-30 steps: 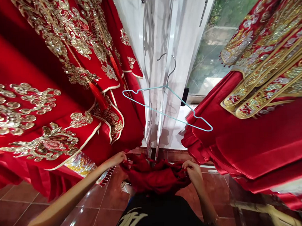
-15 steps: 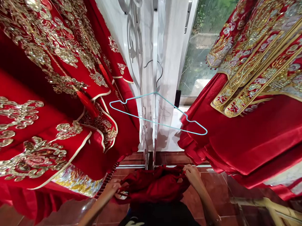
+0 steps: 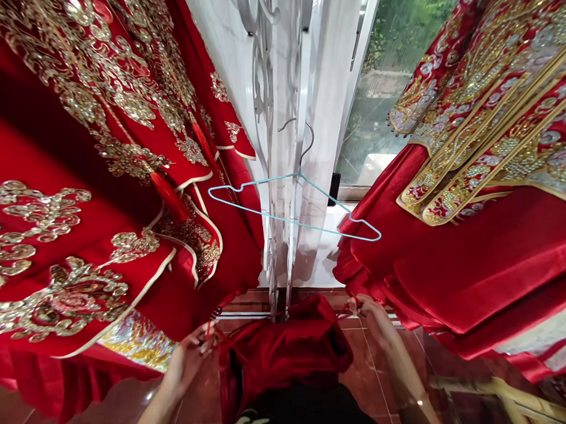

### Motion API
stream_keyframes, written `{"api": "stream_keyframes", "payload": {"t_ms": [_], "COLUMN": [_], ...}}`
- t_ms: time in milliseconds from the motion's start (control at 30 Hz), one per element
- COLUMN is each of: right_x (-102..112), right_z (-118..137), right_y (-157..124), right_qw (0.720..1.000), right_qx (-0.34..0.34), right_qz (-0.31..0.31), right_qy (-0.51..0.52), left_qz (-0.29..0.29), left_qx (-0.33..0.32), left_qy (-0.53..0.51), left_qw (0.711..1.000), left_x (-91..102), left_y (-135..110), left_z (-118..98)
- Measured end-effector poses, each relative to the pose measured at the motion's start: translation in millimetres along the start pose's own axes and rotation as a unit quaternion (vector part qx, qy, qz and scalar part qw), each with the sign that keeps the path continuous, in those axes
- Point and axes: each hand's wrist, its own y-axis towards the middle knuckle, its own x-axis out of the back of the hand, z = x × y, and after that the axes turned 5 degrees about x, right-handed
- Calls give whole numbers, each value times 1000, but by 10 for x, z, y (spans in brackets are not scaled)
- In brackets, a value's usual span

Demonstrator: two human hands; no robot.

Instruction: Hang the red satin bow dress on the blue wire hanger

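Note:
A dark red satin garment (image 3: 289, 349) hangs in front of my body, with thin red straps drawn out to both sides. My left hand (image 3: 195, 352) is closed on a strap at the garment's left. On the other side my right hand (image 3: 372, 313) pinches the opposite strap, arm stretched forward. Beyond the garment, a light blue wire hanger (image 3: 293, 221) with a bare metal hook dangles at the white metal rack (image 3: 264, 113), apart from both hands. Nothing is on the hanger.
Red gowns with gold beading hang close on the left (image 3: 80, 296) and right (image 3: 454, 261). A window (image 3: 376, 89) stands behind the rack. At lower right is a pale wooden frame (image 3: 506, 393) on the red tiled floor (image 3: 365, 364).
Both hands have moved outward and the garment now hangs between them by its straps, less bunched. My left hand shifted left, my right hand rightward and slightly up in view.

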Motion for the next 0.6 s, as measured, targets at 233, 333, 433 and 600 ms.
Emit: {"api": "stream_keyframes", "payload": {"t_ms": [233,333,433,600], "right_x": [197,250,295,288], "right_z": [848,1230,1432,1468], "right_y": [128,201,334,589], "right_qw": [977,968,963,959], "right_qx": [110,183,237,273], "right_qz": [-49,-49,-66,-52], "right_qy": [178,165,106,48], "left_qz": [-54,-80,-73,-66], "left_qx": [-259,-347,-384,-390], "left_qy": [-363,-403,-412,-394], "left_qw": [893,843,823,830], "left_x": [335,522,630,643], "left_y": [-272,-290,-202,67], "left_z": [-1191,-1674,-1975,-2162]}}
